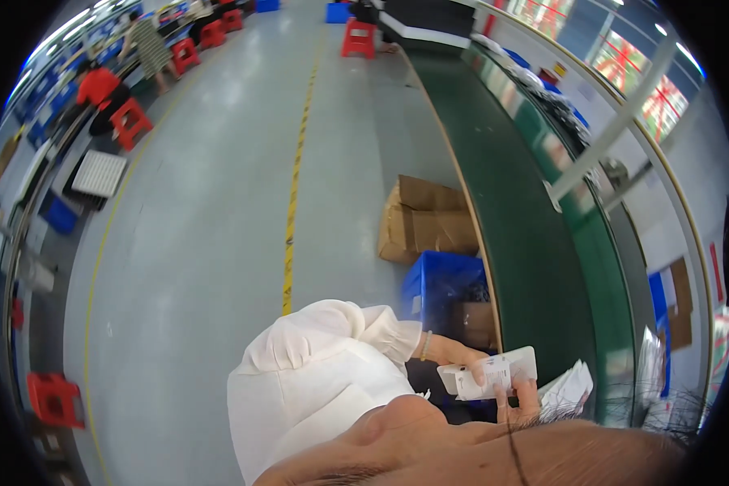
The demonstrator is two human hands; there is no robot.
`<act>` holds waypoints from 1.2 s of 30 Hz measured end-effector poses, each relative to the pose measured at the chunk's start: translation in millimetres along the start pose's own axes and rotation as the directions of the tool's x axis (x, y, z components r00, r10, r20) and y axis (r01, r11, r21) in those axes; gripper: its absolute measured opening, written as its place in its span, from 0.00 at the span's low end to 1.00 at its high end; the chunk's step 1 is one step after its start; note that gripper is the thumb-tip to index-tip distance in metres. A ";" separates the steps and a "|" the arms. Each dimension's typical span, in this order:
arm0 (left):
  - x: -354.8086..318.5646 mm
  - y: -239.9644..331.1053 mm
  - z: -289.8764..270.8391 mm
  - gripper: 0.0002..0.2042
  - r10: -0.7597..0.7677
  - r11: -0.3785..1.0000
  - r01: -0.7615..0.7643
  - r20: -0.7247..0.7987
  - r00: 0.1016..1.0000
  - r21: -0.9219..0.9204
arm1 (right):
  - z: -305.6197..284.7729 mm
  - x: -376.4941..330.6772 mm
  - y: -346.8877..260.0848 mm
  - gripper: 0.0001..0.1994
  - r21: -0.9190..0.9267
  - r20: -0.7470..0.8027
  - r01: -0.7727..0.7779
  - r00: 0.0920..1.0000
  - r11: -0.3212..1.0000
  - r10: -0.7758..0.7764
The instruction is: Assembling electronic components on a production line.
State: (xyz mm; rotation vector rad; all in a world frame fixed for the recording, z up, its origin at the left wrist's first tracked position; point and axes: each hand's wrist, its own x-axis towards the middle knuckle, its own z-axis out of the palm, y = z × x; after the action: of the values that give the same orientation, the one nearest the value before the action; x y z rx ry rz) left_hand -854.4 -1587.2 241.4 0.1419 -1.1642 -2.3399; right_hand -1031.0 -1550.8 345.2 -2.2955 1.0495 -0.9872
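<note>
both hands [465, 356] gripping white card [506, 370], green belt [535, 267], grey floor [202, 243], yellow line [298, 166], red stools [55, 400]

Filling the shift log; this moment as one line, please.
left hand: grips folded white card | right hand: same card | nearby: white sheets, green-topped bench

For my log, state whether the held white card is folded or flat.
Seemingly folded: the white card shows an angled end panel beside the left hand.
</note>
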 end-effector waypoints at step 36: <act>-27.8 8.3 28.2 0.14 0.666 0.572 -0.181 -0.325 0.672 0.800 | 90.9 -33.5 47.5 0.13 0.768 -0.279 -0.316 0.618 0.558 0.735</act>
State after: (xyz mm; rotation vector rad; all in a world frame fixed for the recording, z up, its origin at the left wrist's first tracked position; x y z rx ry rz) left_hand -836.0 -1557.5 261.7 0.7224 -1.4698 -1.1066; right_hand -1000.7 -1546.6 241.7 -0.9456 1.2691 -1.4942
